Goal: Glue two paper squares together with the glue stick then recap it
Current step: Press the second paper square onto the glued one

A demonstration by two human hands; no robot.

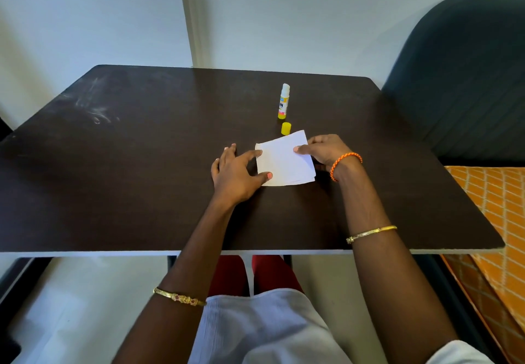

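Observation:
Two white paper squares (284, 160) lie stacked on the dark table (142, 165), the lower one peeking out at the bottom right edge. My left hand (235, 170) rests flat beside the stack, with index finger and thumb touching its left edge. My right hand (324, 150) pinches the top sheet's right edge between thumb and fingers. Behind the paper the glue stick (283, 102) stands upright with its white tip bare. Its yellow cap (286, 128) sits on the table just beyond the paper's far corner.
A dark chair (460, 74) stands at the table's right. An orange patterned cloth (494, 221) lies below the chair. The wall runs close behind the table's far edge. Scuff marks show on the table's far left.

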